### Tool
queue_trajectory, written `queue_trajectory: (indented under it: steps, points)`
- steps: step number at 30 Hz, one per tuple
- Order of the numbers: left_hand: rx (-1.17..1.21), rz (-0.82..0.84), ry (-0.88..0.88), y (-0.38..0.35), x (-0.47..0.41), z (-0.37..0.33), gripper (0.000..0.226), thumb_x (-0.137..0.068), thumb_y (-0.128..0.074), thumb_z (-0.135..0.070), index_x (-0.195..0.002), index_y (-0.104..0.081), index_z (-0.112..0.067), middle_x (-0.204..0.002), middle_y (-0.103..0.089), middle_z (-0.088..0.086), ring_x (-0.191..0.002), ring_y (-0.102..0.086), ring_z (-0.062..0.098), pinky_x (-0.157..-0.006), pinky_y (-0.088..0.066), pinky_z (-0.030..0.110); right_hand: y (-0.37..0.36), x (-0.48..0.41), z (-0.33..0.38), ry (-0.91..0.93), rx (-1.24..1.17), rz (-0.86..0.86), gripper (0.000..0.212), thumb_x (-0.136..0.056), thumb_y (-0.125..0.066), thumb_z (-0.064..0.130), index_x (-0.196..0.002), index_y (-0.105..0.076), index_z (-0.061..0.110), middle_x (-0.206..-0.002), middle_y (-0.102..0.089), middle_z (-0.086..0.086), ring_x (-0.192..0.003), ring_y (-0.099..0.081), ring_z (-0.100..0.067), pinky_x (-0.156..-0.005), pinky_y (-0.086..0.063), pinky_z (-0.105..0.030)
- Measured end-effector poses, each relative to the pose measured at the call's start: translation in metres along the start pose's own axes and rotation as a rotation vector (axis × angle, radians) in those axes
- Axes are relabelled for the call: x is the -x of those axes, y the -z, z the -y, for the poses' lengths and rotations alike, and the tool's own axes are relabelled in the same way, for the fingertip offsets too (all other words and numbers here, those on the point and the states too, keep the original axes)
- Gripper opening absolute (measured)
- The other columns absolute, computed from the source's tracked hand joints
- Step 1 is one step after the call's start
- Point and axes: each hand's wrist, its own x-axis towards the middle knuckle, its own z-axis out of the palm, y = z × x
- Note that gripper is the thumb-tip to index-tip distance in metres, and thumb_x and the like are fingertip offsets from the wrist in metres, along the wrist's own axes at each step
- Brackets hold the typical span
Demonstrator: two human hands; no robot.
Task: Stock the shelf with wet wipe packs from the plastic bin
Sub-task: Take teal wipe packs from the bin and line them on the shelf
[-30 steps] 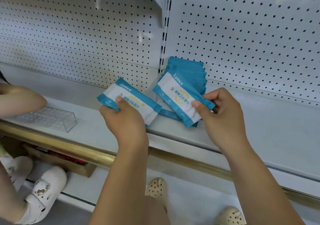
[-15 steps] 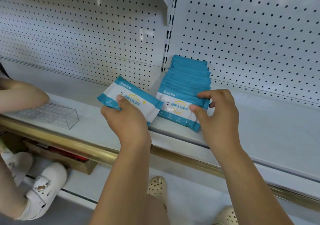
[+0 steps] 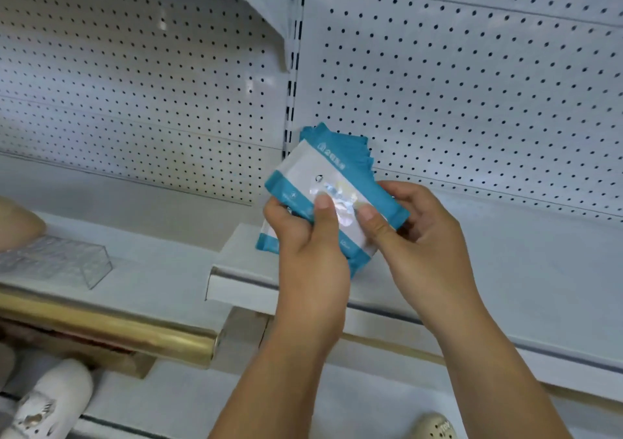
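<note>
Left hand (image 3: 310, 249) has carried its wet wipe pack (image 3: 320, 175) rightward since half a second ago; the pack now sits tilted in front of the row of packs (image 3: 350, 146), no longer apart from it. Right hand (image 3: 428, 236) has joined on the same pack. Both thumbs press the white face, fingers curled behind: a two-handed pinch. Row runs back to the pegboard (image 3: 472, 84) at the back edge of the shelf (image 3: 505, 270). Second pack (image 3: 266, 241) shows teal under the left hand. Clear plastic box (image 3: 67, 263) near the shelf's left front edge; brass rail (image 3: 101, 327) below
</note>
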Motion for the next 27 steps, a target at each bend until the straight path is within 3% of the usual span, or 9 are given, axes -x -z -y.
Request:
queue_trajectory:
  steps: [3, 5, 7, 9, 11, 14, 18, 22, 27]
  points:
    - [-0.142, 0.075, -0.099, -0.015, 0.005, 0.009, 0.017, -0.107, -0.048, -0.021, -0.120, -0.043, -0.031, -0.118, -0.067, -0.010, -0.102, -0.068, -0.003, -0.078, -0.053, 0.012, 0.018, -0.006, 0.001, 0.016, 0.010, -0.039, 0.015, -0.089, -0.077, 0.021, -0.100, -0.069, 0.028, -0.095, -0.076, 0.012, -0.080, -0.071, -0.008, -0.067, -0.053, -0.015]
    - [-0.341, 0.085, -0.279, -0.018, 0.000, 0.019, 0.028, -0.106, -0.053, -0.021, -0.131, -0.041, -0.024, -0.128, -0.058, -0.006, -0.117, -0.059, 0.004, -0.093, -0.048, 0.016, 0.033, -0.017, -0.003, -0.002, -0.013, -0.116, 0.013, -0.089, -0.076, 0.019, -0.096, -0.069, 0.027, -0.094, -0.077, 0.008, -0.080, -0.071, -0.009, -0.069, -0.055, -0.018]
    - [-0.663, 0.036, -0.476, -0.019, -0.009, 0.031, 0.048, -0.100, -0.059, -0.028, -0.142, -0.040, -0.014, -0.137, -0.049, 0.000, -0.130, -0.045, 0.014, -0.109, -0.035, 0.027, 0.050, -0.035, -0.015, -0.041, 0.010, -0.228, 0.012, -0.090, -0.076, 0.019, -0.095, -0.068, 0.027, -0.093, -0.076, 0.005, -0.080, -0.069, -0.009, -0.071, -0.057, -0.023]
    - [-0.904, -0.052, -0.594, -0.022, -0.019, 0.039, 0.051, -0.095, -0.062, -0.032, -0.139, -0.050, -0.010, -0.140, -0.049, 0.007, -0.134, -0.040, 0.025, -0.113, -0.029, 0.039, 0.068, -0.061, -0.035, -0.100, 0.080, -0.311, 0.011, -0.091, -0.076, 0.020, -0.095, -0.067, 0.024, -0.095, -0.075, 0.002, -0.077, -0.067, -0.011, -0.069, -0.055, -0.027]
    - [-1.041, -0.069, -0.642, -0.029, -0.028, 0.040, 0.049, -0.090, -0.065, -0.035, -0.131, -0.059, -0.009, -0.140, -0.053, 0.013, -0.137, -0.040, 0.032, -0.116, -0.030, 0.051, 0.082, -0.090, -0.056, -0.144, 0.222, -0.335, 0.012, -0.091, -0.075, 0.021, -0.098, -0.065, 0.021, -0.099, -0.072, 0.000, -0.080, -0.066, -0.013, -0.064, -0.051, -0.022]
    - [-1.216, -0.027, -0.641, -0.041, -0.045, 0.040, 0.052, -0.085, -0.063, -0.039, -0.125, -0.064, -0.006, -0.139, -0.058, 0.015, -0.143, -0.040, 0.037, -0.120, -0.024, 0.061, 0.090, -0.132, -0.085, -0.167, 0.448, -0.281, 0.013, -0.090, -0.075, 0.022, -0.098, -0.065, 0.020, -0.101, -0.066, 0.002, -0.089, -0.062, -0.017, -0.073, -0.053, -0.028]
    - [-1.250, -0.003, -0.623, -0.041, -0.055, 0.048, 0.053, -0.083, -0.061, -0.041, -0.122, -0.067, -0.006, -0.133, -0.065, 0.012, -0.143, -0.043, 0.034, -0.123, -0.018, 0.061, 0.086, -0.176, -0.117, -0.121, 0.621, -0.125, 0.022, -0.091, -0.075, 0.025, -0.107, -0.066, 0.013, -0.100, -0.061, 0.002, -0.091, -0.057, -0.018, -0.077, -0.047, -0.029]
    - [-1.233, -0.042, -0.717, -0.033, -0.055, 0.058, 0.043, -0.083, -0.066, -0.034, -0.116, -0.070, -0.006, -0.126, -0.069, 0.010, -0.141, -0.047, 0.032, -0.126, -0.005, 0.054, 0.078, -0.211, -0.137, -0.055, 0.679, -0.085, 0.022, -0.093, -0.072, 0.025, -0.110, -0.064, 0.014, -0.101, -0.061, 0.001, -0.090, -0.056, -0.017, -0.074, -0.042, -0.027]
    - [-1.250, -0.055, -0.726, -0.031, -0.059, 0.064, 0.039, -0.082, -0.078, -0.023, -0.116, -0.070, -0.005, -0.127, -0.068, 0.010, -0.140, -0.047, 0.033, -0.125, -0.012, 0.049, 0.071, -0.231, -0.151, 0.030, 0.774, -0.093, 0.027, -0.091, -0.072, 0.028, -0.114, -0.065, 0.013, -0.112, -0.062, -0.004, -0.105, -0.054, -0.022, -0.087, -0.046, -0.036]
